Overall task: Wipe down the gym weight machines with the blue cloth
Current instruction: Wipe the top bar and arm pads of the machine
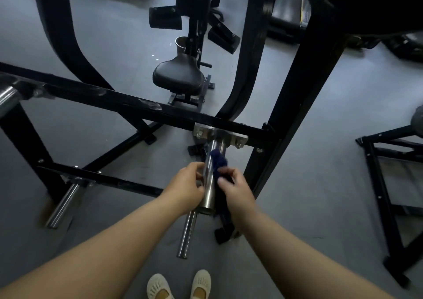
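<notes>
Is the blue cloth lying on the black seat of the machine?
No, the blue cloth is draped over the steel peg and pinched by the right hand, well apart from the black seat.

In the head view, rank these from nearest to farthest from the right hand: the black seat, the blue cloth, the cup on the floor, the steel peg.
1. Blue cloth: in the right hand's grip.
2. Steel peg: just left of that hand, the cloth draped on it.
3. Black seat: well ahead, beyond the crossbar.
4. Cup: farthest, on the floor behind the seat.
</notes>
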